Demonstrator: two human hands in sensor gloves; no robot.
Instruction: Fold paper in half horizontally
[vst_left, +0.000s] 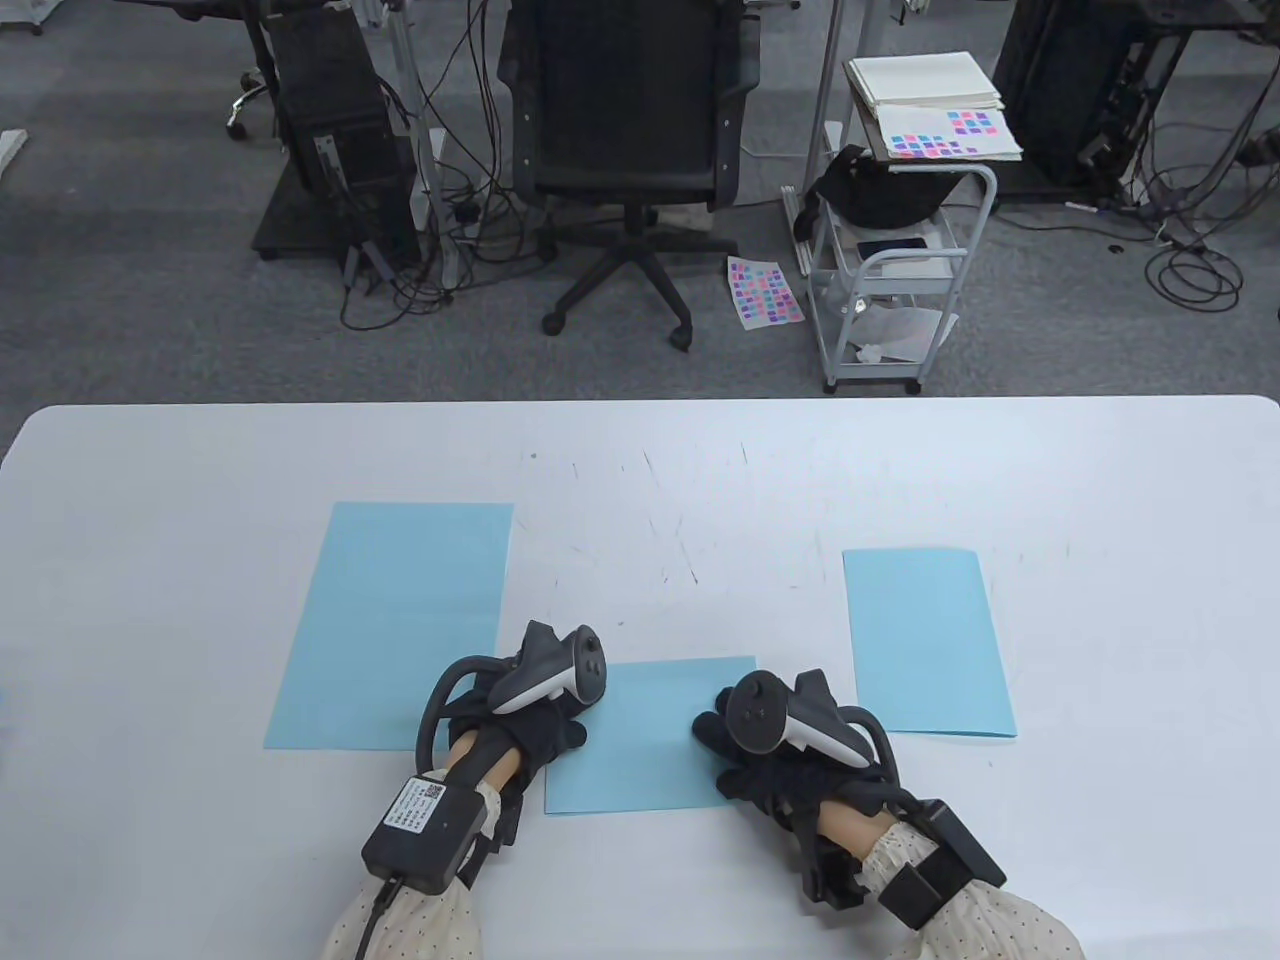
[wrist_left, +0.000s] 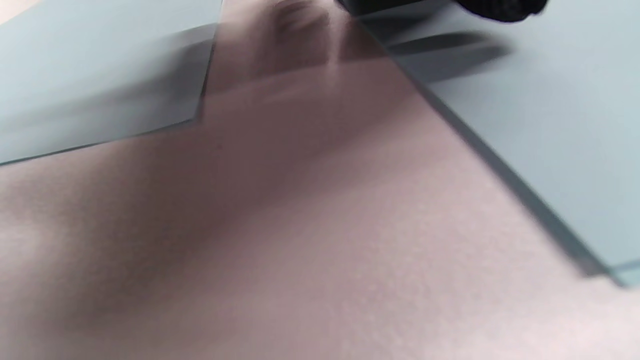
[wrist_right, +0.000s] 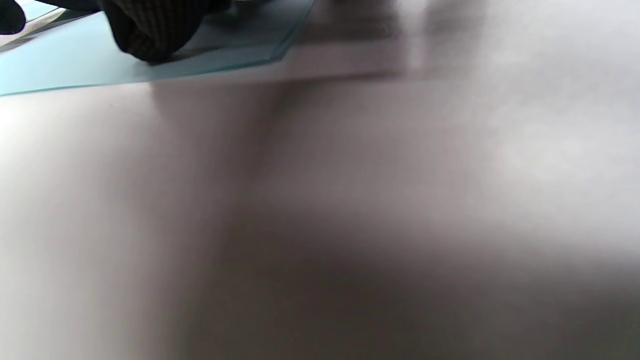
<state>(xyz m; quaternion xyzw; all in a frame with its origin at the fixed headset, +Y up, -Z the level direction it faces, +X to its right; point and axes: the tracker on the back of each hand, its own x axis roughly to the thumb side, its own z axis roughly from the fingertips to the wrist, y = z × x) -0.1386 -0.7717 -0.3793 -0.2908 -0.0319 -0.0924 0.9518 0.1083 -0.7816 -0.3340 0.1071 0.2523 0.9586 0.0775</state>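
A light blue folded paper (vst_left: 650, 735) lies on the white table (vst_left: 640, 470) near the front edge, between my hands. My left hand (vst_left: 548, 722) rests on its left edge, and my right hand (vst_left: 735, 745) rests on its right part. In the right wrist view a gloved fingertip (wrist_right: 150, 35) presses down on the paper (wrist_right: 75, 67). In the left wrist view the paper (wrist_left: 550, 125) lies flat with a double edge, and a dark fingertip (wrist_left: 500, 6) shows above it. Neither hand pinches or lifts the sheet.
A larger unfolded blue sheet (vst_left: 395, 625) lies to the left; it also shows in the left wrist view (wrist_left: 90, 75). A folded blue sheet (vst_left: 925, 640) lies to the right. An office chair (vst_left: 625, 150) and a white cart (vst_left: 890, 260) stand beyond the table.
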